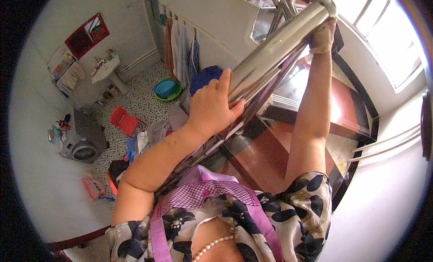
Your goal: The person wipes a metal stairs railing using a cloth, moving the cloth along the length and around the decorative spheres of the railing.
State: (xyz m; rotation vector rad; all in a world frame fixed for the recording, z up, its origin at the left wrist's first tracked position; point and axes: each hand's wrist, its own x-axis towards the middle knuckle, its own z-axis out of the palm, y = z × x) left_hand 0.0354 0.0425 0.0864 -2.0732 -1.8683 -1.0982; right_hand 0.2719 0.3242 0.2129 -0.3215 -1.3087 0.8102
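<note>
A thick polished metal stair handrail (277, 42) slants up to the right, ending in a rounded cap. My left hand (211, 103) lies over its lower part, fingers on top and thumb on the near side. Stretched far ahead, my right hand (323, 37) is against the right underside of the rail near the capped end. Its fingers are mostly hidden behind the rail, so whether it holds anything cannot be made out. Thinner metal bars (233, 130) run below the handrail. I wear a purple checked apron (220, 191).
Reddish-brown stairs (260, 150) with dark edges turn on the right, under a bright window (382, 32). Down on the left are a washing machine (83, 147), a red chair (124, 120), basins (167, 88), a washbasin (106, 69), hanging towels (182, 52) and piled clothes (152, 137).
</note>
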